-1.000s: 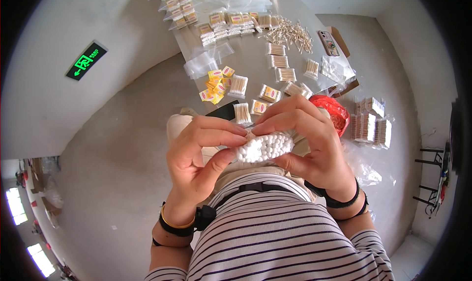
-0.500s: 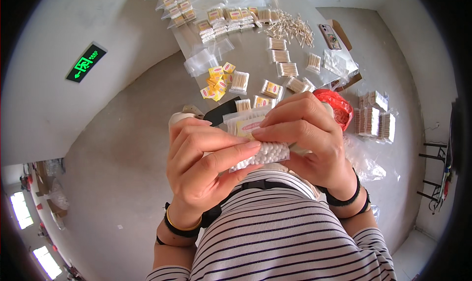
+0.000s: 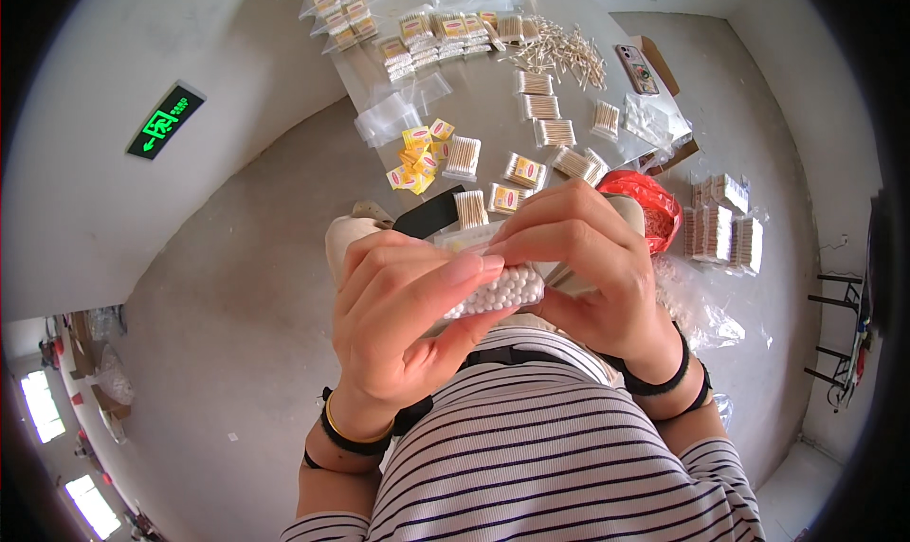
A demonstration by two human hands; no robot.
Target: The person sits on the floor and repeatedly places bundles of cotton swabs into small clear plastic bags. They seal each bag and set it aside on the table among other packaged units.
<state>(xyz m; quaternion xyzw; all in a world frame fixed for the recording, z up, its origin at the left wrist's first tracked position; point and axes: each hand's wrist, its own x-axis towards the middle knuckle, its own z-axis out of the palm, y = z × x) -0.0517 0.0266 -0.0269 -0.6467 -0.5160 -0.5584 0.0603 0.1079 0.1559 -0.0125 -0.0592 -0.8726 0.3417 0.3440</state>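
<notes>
Between my two hands is a clear plastic bag of cotton swabs (image 3: 498,294), held close to my body with the round white tips toward me. My left hand (image 3: 398,305) is closed on its left side, thumb and fingers pinching it. My right hand (image 3: 592,262) grips the right side, its fingertips meeting the left ones at the bag's upper part. The fingers hide most of the bag's face. Just beyond my hands on the table lie a bundle of swabs (image 3: 470,208) and bagged swabs with yellow cards (image 3: 506,198).
Yellow cards (image 3: 414,157) and empty clear bags (image 3: 389,116) lie at the table's left. Loose swabs (image 3: 564,54) are heaped farther back, near a phone (image 3: 636,69). A red plastic bag (image 3: 645,206) is at the right. Swab packs (image 3: 711,234) are stacked beyond it.
The bag of swabs has tipped, so its tips face me more and its yellow card is mostly hidden. My left thumb has shifted up over it.
</notes>
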